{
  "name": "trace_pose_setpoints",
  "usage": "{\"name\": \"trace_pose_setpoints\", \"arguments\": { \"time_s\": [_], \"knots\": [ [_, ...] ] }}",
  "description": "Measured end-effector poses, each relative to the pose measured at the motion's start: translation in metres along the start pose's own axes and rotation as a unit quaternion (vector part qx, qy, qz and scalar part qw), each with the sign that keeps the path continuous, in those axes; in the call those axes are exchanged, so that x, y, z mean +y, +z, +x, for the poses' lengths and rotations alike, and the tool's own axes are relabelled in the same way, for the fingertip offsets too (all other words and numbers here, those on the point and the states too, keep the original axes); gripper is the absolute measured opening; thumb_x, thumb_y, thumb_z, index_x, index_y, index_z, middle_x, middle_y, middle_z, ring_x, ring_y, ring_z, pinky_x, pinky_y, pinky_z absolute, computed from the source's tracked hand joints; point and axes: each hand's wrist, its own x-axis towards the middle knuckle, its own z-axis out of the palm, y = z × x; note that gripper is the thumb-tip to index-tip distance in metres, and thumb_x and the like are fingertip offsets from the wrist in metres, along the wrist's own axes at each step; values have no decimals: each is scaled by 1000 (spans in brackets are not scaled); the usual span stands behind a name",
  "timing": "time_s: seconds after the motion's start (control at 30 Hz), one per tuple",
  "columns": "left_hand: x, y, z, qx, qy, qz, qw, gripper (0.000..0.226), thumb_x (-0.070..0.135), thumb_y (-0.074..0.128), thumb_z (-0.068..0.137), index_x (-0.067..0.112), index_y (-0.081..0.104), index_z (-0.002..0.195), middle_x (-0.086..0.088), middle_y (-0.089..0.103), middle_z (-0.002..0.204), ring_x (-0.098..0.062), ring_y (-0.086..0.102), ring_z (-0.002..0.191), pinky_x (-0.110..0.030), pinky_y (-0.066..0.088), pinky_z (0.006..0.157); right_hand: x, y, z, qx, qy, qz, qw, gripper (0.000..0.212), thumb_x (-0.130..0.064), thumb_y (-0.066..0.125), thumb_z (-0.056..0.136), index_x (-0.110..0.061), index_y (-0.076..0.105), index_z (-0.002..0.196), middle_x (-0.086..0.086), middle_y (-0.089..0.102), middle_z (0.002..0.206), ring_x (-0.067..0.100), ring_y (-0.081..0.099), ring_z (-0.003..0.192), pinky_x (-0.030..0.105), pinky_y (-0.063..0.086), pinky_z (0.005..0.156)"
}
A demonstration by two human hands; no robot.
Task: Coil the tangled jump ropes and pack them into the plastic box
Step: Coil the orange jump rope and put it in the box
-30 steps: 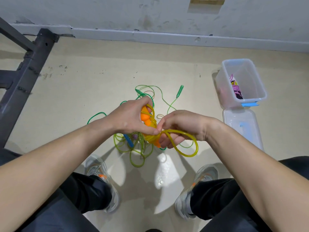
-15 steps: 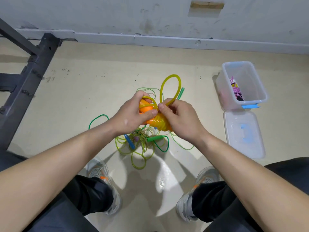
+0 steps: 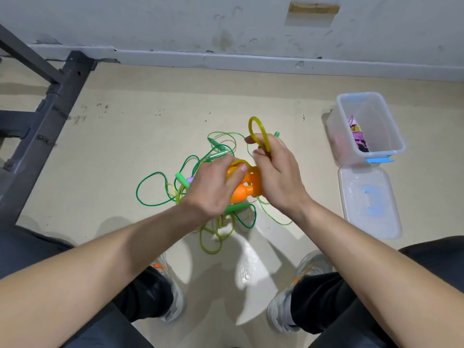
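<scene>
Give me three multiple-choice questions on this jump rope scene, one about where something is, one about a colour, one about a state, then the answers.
1. Where is the lid of the plastic box?
A. Snapped onto it.
B. Flat on the floor beside it.
C. Tucked inside it.

2. What colour are the handles that the left hand grips?
A. Pink.
B. Blue.
C. Orange.

3. What is the right hand doing?
A. Resting on the floor.
B. Holding up a loop of yellow rope.
C. Hanging idle.

Answers: 1 B, the box stands open with the lid lying next to it; 2 C, orange shows between the two hands; 3 B, the loop rises above its fingers.
</scene>
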Motion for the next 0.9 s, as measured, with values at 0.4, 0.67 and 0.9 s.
{"name": "trace_pose_setpoints", "arguments": {
  "time_s": [0.4, 0.67, 0.9],
  "knots": [
    [-14, 2, 17, 10, -79, -156, 985, 29, 50, 54, 97, 32, 71, 82, 1, 65, 75, -16, 60, 68, -47, 58, 63, -9, -8, 8, 13, 31, 82, 996, 39, -34, 63, 99, -11, 69, 67, -14, 46, 50, 4, 37, 50, 19, 29, 53],
    [-21, 2, 21, -19, -147, -206, 967, 43, 47, 54, 99, 15, 69, 74, -5, 63, 66, -25, 61, 63, -59, 58, 71, 3, -17, 18, -113, 106, 123, 980, 32, -20, 70, 93, -12, 65, 63, -7, 46, 50, 7, 38, 49, 19, 31, 48],
    [-20, 3, 17, -75, -191, -230, 951, 56, 69, 53, 83, 17, 73, 88, -29, 70, 92, -52, 69, 78, -79, 43, 49, 19, -15, 22, -121, 119, 5, 985, 35, -25, 73, 86, -14, 59, 56, -9, 43, 48, 9, 39, 49, 26, 34, 53]
  ]
}}
